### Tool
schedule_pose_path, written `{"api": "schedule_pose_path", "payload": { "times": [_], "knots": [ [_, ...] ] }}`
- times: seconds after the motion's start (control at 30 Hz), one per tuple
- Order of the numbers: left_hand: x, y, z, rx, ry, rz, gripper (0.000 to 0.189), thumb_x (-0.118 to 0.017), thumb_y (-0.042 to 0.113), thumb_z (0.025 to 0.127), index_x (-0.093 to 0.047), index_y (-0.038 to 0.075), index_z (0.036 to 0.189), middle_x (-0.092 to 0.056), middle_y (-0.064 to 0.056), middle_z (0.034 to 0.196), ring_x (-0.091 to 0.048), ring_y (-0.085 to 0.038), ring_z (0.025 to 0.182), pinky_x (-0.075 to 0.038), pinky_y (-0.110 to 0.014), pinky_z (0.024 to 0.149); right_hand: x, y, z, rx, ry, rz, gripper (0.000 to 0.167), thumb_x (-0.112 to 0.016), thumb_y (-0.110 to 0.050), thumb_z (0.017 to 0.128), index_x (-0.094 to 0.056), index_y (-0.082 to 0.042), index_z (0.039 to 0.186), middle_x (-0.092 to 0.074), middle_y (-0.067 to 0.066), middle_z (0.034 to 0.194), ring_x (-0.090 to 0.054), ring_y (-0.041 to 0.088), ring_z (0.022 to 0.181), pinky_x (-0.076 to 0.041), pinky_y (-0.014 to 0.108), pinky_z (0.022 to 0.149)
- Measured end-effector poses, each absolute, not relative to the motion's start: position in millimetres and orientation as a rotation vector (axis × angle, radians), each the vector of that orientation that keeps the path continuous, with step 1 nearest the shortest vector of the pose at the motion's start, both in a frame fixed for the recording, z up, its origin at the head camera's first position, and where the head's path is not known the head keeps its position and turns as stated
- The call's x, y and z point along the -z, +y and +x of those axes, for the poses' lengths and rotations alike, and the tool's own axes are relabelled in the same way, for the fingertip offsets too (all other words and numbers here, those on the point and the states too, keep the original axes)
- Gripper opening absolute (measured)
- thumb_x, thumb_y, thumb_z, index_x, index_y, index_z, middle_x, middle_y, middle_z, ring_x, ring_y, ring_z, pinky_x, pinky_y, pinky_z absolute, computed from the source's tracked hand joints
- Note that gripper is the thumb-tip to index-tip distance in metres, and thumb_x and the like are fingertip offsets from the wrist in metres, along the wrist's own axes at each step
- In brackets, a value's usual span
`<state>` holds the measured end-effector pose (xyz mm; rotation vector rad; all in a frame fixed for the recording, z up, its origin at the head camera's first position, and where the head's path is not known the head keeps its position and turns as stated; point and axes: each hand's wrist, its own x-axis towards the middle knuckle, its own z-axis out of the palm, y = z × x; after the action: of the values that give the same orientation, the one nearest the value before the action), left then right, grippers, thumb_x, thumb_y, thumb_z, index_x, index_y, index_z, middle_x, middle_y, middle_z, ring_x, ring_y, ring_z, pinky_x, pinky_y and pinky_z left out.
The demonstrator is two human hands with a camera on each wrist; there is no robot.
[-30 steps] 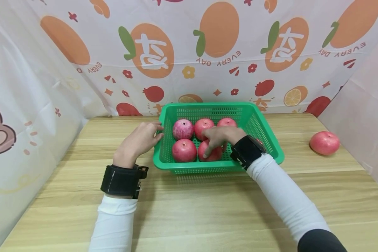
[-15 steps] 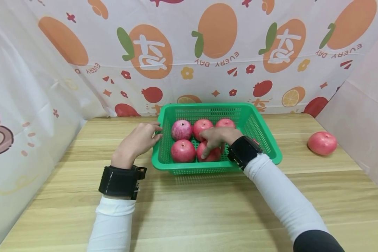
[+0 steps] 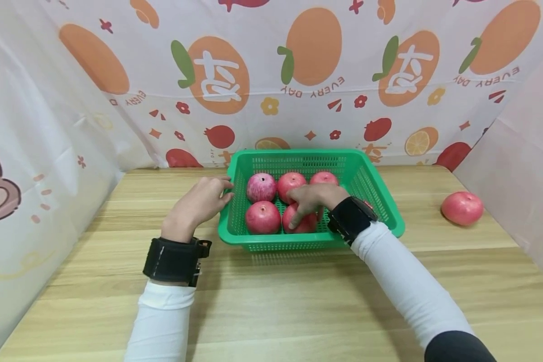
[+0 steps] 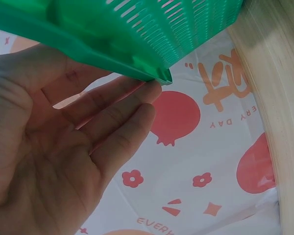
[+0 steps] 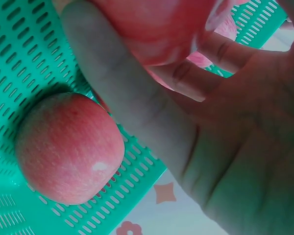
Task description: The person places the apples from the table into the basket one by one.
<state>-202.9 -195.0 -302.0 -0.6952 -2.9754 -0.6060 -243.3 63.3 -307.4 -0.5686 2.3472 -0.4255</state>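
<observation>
A green plastic basket (image 3: 278, 239) with slotted sides stands on the table and holds several red apples. At its front, my right hand (image 3: 315, 195) curls thumb and fingers round an apple (image 3: 304, 224), whose upper part the hand covers. To the left of that apple lies another apple (image 3: 263, 217), seen as a striped apple (image 5: 71, 149) in the right wrist view. My left hand (image 3: 200, 203) is at the basket's left rim. In the left wrist view its fingers (image 4: 120, 115) are nearly straight, fingertips right at the rim.
Behind the front apples sit a purplish streaked apple (image 3: 261, 187), a red apple (image 3: 291, 182) and a partly covered apple (image 3: 324, 177). One more apple (image 3: 462, 208) lies on the wooden table (image 3: 271, 306) at the right. A fruit-printed cloth (image 3: 262, 65) rises behind the table.
The view shifts slightly. Both hands keep their places at the basket, and the apples have not visibly moved.
</observation>
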Motion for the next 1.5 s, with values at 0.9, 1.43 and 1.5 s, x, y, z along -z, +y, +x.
{"api": "schedule_pose_path", "payload": {
  "times": [0.9,1.43,1.5],
  "knots": [
    [300.7,-194.0,-203.5,0.598,-2.973,-0.699,0.030,-0.061,-0.001,0.098,-0.063,-0.018,0.123,-0.054,-0.034,0.137,-0.058,-0.045,0.122,-0.052,-0.051,0.096,283.6,96.2,-246.6,0.463,2.679,-0.799,0.052,-0.071,-0.030,0.096,-0.059,0.000,0.137,-0.063,0.015,0.119,-0.054,0.029,0.109,-0.050,0.045,0.096],
    [301.4,-193.7,-202.5,0.615,-2.974,-0.695,0.029,-0.061,-0.002,0.098,-0.063,-0.018,0.122,-0.054,-0.034,0.137,-0.057,-0.046,0.123,-0.050,-0.053,0.098,280.5,110.4,-248.4,0.532,2.737,-0.838,0.041,-0.070,-0.027,0.097,-0.065,0.002,0.125,-0.065,0.017,0.118,-0.055,0.032,0.110,-0.048,0.047,0.095],
    [301.6,-193.5,-202.5,0.612,-2.974,-0.695,0.029,-0.061,-0.002,0.098,-0.063,-0.019,0.122,-0.055,-0.034,0.137,-0.057,-0.046,0.123,-0.050,-0.053,0.098,281.3,112.5,-249.2,0.538,2.741,-0.843,0.042,-0.070,-0.027,0.097,-0.064,0.003,0.126,-0.065,0.018,0.119,-0.055,0.032,0.110,-0.048,0.047,0.095]
  ]
}}
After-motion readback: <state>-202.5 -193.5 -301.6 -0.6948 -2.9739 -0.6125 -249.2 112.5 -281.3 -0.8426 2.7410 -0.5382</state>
